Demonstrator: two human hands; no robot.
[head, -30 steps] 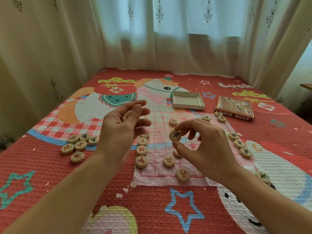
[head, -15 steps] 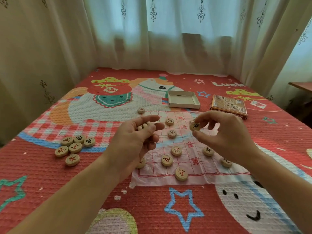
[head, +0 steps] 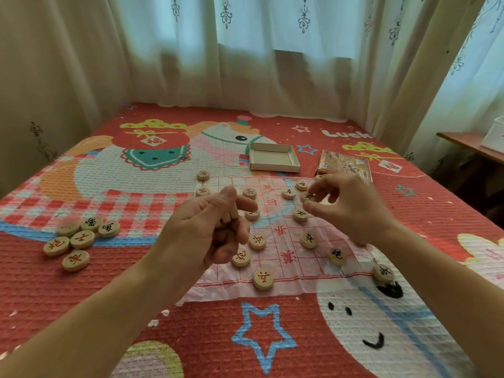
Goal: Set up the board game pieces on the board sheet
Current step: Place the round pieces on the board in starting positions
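A thin pink board sheet point(head: 229, 279) lies on the red quilt. Several round wooden pieces sit on it, red-marked ones point(head: 263, 279) on the left half and black-marked ones point(head: 309, 239) on the right half. My right hand point(head: 351, 208) pinches one black-marked piece point(head: 308, 197) between thumb and fingertips just above the sheet's far right part. My left hand point(head: 207, 230) hovers over the sheet's left side, its fingers curled round what looks like a few stacked pieces, mostly hidden. A loose pile of pieces point(head: 79, 238) lies on the quilt to the left.
An open cardboard box tray point(head: 274, 160) and its printed lid point(head: 345, 165) lie beyond the sheet. One black-marked piece point(head: 383, 273) sits off the sheet's near right corner. Curtains hang round the bed; a wooden side table point(head: 474, 145) stands at the right.
My right hand has carried the black-marked piece from the sheet's middle toward its far right part. My left hand has drifted right and curled its fingers tighter.
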